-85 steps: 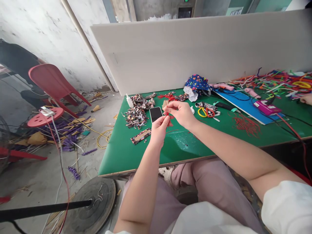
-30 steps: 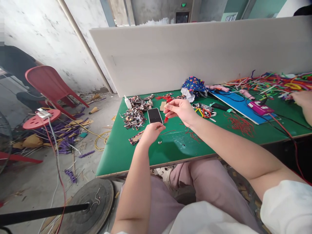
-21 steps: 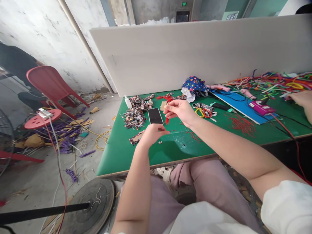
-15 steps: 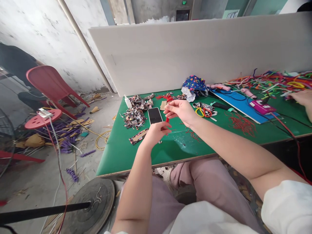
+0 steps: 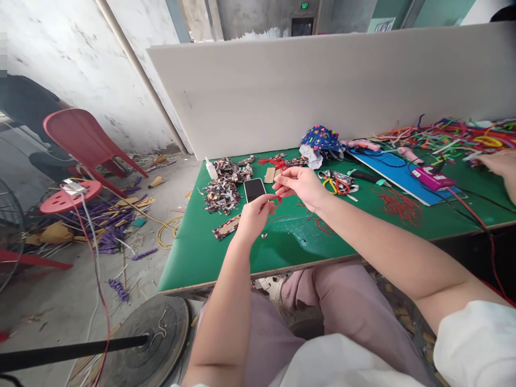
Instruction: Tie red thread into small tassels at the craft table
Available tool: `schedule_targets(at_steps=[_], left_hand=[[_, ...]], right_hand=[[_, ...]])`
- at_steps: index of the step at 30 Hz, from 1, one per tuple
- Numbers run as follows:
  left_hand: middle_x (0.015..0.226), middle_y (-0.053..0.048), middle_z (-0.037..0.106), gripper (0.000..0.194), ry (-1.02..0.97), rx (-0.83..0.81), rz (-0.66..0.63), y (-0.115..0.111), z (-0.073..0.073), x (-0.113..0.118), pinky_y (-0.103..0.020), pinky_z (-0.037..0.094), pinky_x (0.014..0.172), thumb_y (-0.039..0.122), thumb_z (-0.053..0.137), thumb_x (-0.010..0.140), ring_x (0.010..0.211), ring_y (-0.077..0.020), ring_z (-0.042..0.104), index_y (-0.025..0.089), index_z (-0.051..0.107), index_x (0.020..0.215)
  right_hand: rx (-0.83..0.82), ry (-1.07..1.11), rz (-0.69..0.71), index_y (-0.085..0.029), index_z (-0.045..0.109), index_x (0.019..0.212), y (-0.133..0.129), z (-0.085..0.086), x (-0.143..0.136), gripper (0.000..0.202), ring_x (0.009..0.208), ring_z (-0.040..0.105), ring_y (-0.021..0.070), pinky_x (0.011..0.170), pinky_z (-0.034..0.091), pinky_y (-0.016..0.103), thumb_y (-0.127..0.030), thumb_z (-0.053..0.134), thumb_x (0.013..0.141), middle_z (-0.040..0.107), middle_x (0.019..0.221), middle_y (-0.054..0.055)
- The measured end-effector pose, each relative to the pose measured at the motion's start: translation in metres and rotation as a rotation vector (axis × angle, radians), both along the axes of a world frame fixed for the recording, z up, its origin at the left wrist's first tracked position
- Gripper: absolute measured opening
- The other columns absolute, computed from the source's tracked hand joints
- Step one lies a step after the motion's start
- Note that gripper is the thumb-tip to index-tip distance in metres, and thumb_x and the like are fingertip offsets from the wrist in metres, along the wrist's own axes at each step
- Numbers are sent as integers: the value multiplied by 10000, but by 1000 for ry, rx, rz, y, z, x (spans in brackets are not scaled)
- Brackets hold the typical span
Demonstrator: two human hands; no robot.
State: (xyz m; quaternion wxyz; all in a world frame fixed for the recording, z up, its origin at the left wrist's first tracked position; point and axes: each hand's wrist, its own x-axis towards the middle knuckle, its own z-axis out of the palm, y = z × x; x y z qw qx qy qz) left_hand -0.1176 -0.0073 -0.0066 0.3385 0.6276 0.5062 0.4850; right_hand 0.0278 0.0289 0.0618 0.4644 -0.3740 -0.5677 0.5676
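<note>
My left hand (image 5: pixel 255 216) and my right hand (image 5: pixel 301 187) are close together above the near part of the green table. The right hand's thumb and forefinger are pinched on a thin red cord (image 5: pixel 279 200), part of which hangs below its fingers. My left fingertips close on the lower part of that cord, beside the right hand. The fingers hide most of the cord. Just behind my left hand lies a phone (image 5: pixel 253 188) with a dark screen. A tangle of red cords (image 5: pixel 278 162) lies beyond my right hand, near a tan card piece (image 5: pixel 270 174).
Patterned fabric scraps (image 5: pixel 221 194) and a small white bottle (image 5: pixel 211 169) lie at left. Scissors (image 5: pixel 342 186), a blue board (image 5: pixel 397 174), a purple box with cables (image 5: pixel 433 177) and red cord bits (image 5: pixel 399 206) are at right. Another person's hand (image 5: pixel 500 164) rests at the far right.
My left hand has drawn slightly left and up, its fingers closer together, near my right fingers. My right hand has shifted slightly. A thin red strand now shows on the table beside my left hand.
</note>
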Motion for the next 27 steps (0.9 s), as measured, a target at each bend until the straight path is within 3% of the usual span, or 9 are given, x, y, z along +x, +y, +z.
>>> schedule_targets(at_steps=[3,5,9,13,16,19,21,23,27], left_hand=[[1024,-49,632,293,-120,49,50,-2,3,8,-196,475,513,258,557,771,681,-122,636,234,577,1062],[1190,-69,557,465,-246,3,-13,-5,6,14,-197,478,483,259,607,735,675,-119,640,266,486,1184],[1043,-68,618,713,-460,-92,-151,-9,11,23,-233,515,543,220,654,690,674,-132,640,263,338,1328],[902,-36,650,623,-537,-58,-212,-4,5,23,-297,523,730,164,652,668,775,-143,631,211,447,1255],[912,-53,664,525,-400,-116,-238,1,-2,15,-354,489,822,74,587,643,843,-169,629,177,538,1156],[1058,-63,650,580,-285,-135,-205,1,-4,9,-395,408,948,-7,518,569,1016,-207,586,194,585,1110],[1183,-44,603,609,-349,-105,-178,-1,-1,9,-376,359,999,8,520,569,1122,-208,529,226,574,1135],[1185,-38,602,542,-455,-77,-158,-4,3,13,-342,384,965,79,553,620,1110,-199,534,226,567,1141],[897,-27,668,374,-528,-46,-119,-7,8,22,-272,458,743,177,539,687,819,-148,615,177,592,1057]], right_hand=[[-9,4,18,-138,616,675,-2,-2,-1,154,504,624,89,510,541,207,-263,702,701,672,625,14],[-14,4,32,-137,619,685,-3,-4,-2,164,507,626,91,509,542,207,-274,710,692,675,629,19],[-9,2,50,-136,629,701,-5,-8,-5,141,510,624,82,510,538,185,-261,694,709,670,615,15],[-10,-3,41,-141,629,704,-5,-8,-7,123,510,623,77,493,530,172,-250,682,721,680,643,16],[-1,0,26,-141,616,681,-4,-5,-6,126,508,627,84,498,535,182,-239,685,717,674,626,12],[19,7,26,-145,615,684,-3,-3,-5,131,515,632,89,511,545,195,-251,685,717,674,627,11],[18,5,35,-145,619,686,-3,-4,-6,144,518,632,91,510,547,196,-266,692,710,674,626,13],[7,2,42,-142,623,683,-4,-6,-7,153,514,629,89,510,549,194,-271,704,698,672,621,15],[-17,4,36,-143,624,683,-5,-9,-11,134,508,630,92,487,541,186,-252,701,699,663,601,11]])
